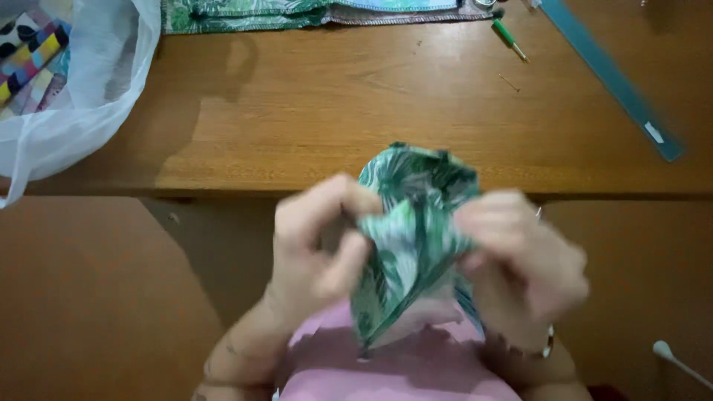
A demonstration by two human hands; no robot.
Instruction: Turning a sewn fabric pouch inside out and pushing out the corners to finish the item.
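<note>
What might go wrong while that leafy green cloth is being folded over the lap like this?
Both hands, left hand and right hand, pinch the green leaf-print fabric piece off the wooden table, so a loose grip might drop it to the floor. The picture is motion-blurred, so the folds may slip apart. A small pin-like sliver near the green-handled tool could prick.

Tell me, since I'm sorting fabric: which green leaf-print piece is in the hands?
The bunched piece, pinched between both hands below the table edge; the other lies flat along the table's far edge.
</note>
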